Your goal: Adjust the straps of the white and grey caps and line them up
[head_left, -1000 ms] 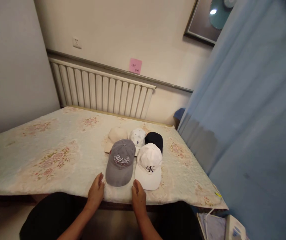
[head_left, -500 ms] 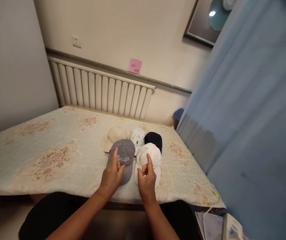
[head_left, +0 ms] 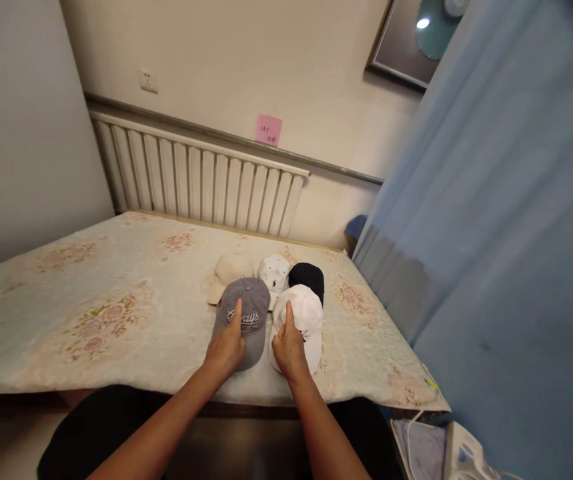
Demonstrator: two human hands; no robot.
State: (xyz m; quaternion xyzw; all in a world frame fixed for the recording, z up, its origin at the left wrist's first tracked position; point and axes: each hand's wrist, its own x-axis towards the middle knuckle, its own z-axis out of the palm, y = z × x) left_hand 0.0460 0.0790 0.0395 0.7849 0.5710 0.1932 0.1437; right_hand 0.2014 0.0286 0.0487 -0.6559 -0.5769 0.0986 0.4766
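Several caps sit close together on a bed with a flowered sheet. My left hand (head_left: 226, 345) is in front of the grey cap (head_left: 253, 343) with white lettering, its index finger stretched out and the other fingers folded. In front of the white cap (head_left: 311, 307) is my right hand (head_left: 289, 343), posed the same way. Both hands are empty; whether they touch the caps I cannot tell. Behind lie a cream cap (head_left: 233, 268), a white cap with a small dark emblem (head_left: 273, 270) and a black cap (head_left: 308, 277).
The bed's sheet (head_left: 166, 293) spreads out to the left. A radiator (head_left: 206, 173) runs along the wall beneath a pink note (head_left: 268, 130). On the right hangs a blue curtain (head_left: 471, 220). A white device (head_left: 466, 453) with a cable stands at the lower right.
My index fingers have tilted inward, closer to each other, and the thumbs have drawn in. The caps have stayed in place; the view has shifted slightly.
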